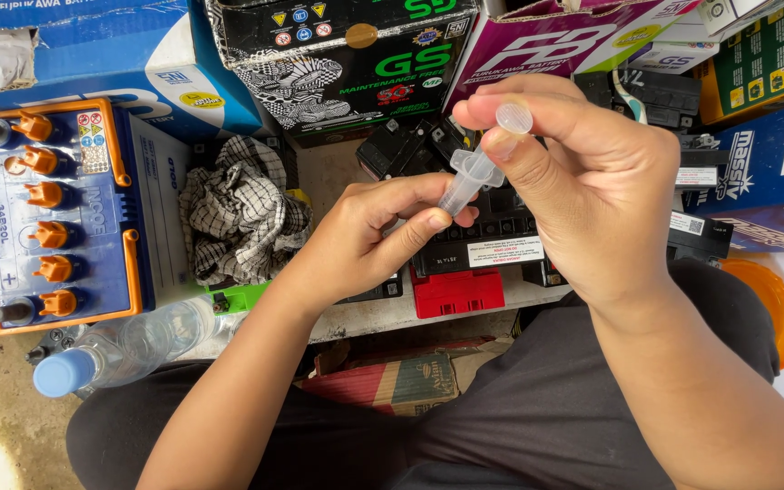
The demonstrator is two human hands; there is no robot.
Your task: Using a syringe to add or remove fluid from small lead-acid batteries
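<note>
Battery boxes crowd the floor around me. My left hand [383, 227] pinches the clear syringe [472, 172] barrel; my right hand [583, 172], at 2 o'clock, grips its plunger closed. I should pull straight, slowly.

The little clear plastic syringe [475, 168] is see-through, with a thin tube and a round flat top on its push-rod. It is up in the air, tilted, with the round top high and to the right and the thin end low and to the left. The top is pinched in the fingers of the right hand [592, 181], and the low end sits in the fingertips of the left hand [369, 236].
</note>
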